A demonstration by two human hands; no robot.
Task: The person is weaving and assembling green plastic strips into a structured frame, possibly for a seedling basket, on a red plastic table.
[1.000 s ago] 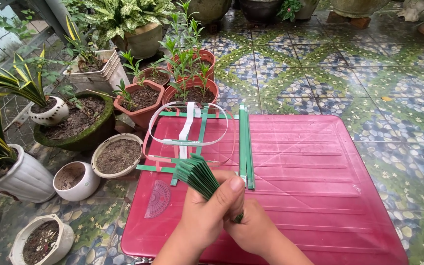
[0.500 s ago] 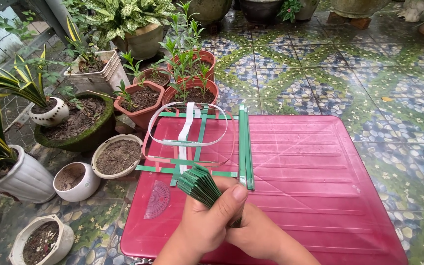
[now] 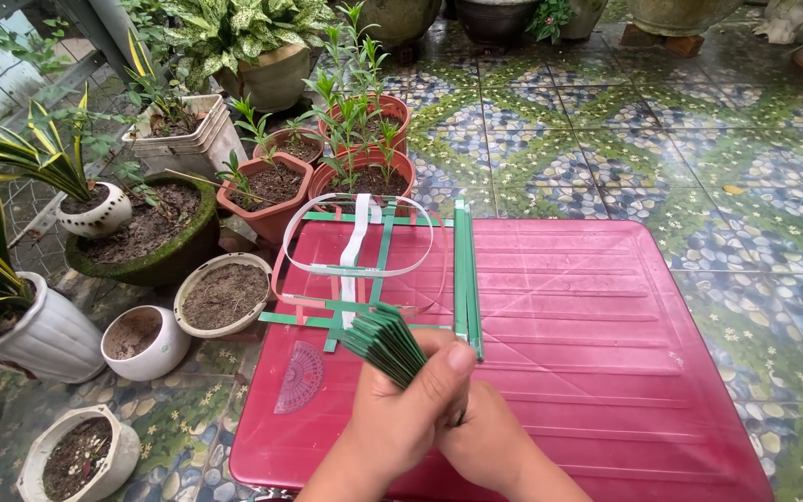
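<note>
My left hand pinches a fanned bundle of green strips, thumb pressed on top, over the red table. My right hand tucks beneath it at four o'clock; whether its fingers are curled I cannot tell. At twelve o'clock lie loose green strips, a white loop, then potted plants.
</note>
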